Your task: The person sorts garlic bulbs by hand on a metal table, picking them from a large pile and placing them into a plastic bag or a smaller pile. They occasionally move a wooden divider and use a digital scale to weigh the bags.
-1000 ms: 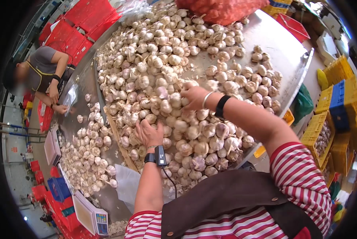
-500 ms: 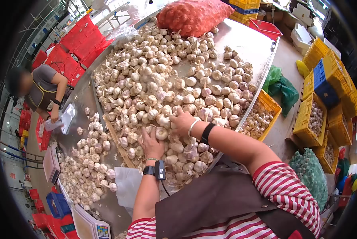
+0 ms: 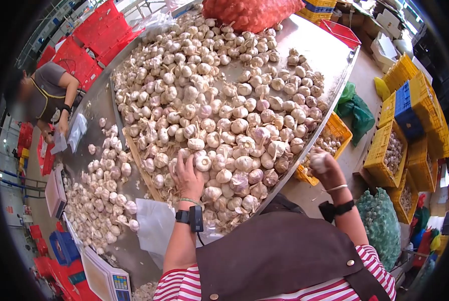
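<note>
A large pile of garlic bulbs (image 3: 184, 90) covers the metal table. My left hand (image 3: 188, 179) lies on the near part of this pile with its fingers apart, touching bulbs, beside one with its round root end (image 3: 203, 163) facing up. Off the table's right edge, my right hand (image 3: 329, 173) is closed around a whitish garlic bulb (image 3: 318, 161), partly hidden by the fingers. It is close to a yellow crate (image 3: 341, 128) with garlic in it.
A wooden strip (image 3: 142, 168) divides the pile from a smaller garlic heap (image 3: 104, 200). Scales (image 3: 101, 276) stand at the left edge. A red mesh sack (image 3: 254, 12) lies at the back. Stacked crates (image 3: 377, 153) stand right. A co-worker (image 3: 49, 95) handles plastic at left.
My right hand has moved from the pile rightward past the table edge, with a garlic bulb in it. My left hand stays on the pile. The view has shifted slightly.
</note>
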Demonstrator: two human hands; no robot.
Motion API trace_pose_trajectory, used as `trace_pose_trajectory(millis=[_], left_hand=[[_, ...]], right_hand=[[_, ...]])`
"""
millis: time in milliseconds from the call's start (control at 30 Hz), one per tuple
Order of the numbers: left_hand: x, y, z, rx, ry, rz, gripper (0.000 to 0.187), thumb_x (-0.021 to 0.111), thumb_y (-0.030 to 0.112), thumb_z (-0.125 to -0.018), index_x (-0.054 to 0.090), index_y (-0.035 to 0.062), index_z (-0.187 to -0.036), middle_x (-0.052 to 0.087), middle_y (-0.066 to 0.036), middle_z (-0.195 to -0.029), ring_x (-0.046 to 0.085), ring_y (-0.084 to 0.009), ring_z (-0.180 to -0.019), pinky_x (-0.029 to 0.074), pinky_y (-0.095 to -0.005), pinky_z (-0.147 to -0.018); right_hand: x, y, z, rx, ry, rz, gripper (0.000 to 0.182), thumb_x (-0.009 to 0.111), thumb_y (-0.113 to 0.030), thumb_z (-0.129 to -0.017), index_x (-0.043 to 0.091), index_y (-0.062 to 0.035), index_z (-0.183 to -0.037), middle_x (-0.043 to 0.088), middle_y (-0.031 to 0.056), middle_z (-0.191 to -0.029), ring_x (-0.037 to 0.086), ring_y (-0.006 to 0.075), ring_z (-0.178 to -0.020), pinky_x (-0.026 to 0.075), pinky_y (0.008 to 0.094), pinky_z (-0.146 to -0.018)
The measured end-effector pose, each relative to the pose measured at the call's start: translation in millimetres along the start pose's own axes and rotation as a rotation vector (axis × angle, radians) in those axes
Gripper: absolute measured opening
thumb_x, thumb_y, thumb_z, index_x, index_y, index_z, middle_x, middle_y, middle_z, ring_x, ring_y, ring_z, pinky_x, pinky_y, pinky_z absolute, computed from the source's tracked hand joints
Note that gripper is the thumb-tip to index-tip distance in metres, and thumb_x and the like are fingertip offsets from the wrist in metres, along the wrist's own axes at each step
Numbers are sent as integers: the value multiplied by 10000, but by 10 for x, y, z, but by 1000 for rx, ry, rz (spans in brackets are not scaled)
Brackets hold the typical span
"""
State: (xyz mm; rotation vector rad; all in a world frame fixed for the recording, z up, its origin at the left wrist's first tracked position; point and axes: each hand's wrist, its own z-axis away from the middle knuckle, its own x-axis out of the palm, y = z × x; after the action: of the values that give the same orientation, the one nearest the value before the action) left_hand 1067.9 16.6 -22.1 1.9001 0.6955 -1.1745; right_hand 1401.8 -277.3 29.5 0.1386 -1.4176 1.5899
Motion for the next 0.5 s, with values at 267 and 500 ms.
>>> trace_pose_trajectory(millis=[267, 500], left_hand=[[-276, 308, -22, 163, -33, 107, 479, 575, 105, -782, 593, 144, -1259, 538, -90, -1341, 438, -343, -1270, 243, -567, -1117], [-323, 366, -315, 170, -269, 246, 294, 658, 8, -736, 677, 77, -1021, 621, -107, -1113, 538, -315, -1122, 468, -411, -944]], right_hand=[[-714, -700, -378, -287, 921, 261, 463, 633, -312, -940, 473, -110, -1325, 606, 93, -1141, 641, 217, -911, 539, 309, -664], [1065, -232, -940, -311, -45, 1325, 482, 750, -145, -820, 581, -23, -1255, 627, 129, -1196, 615, 247, -1072, 508, 341, -909]])
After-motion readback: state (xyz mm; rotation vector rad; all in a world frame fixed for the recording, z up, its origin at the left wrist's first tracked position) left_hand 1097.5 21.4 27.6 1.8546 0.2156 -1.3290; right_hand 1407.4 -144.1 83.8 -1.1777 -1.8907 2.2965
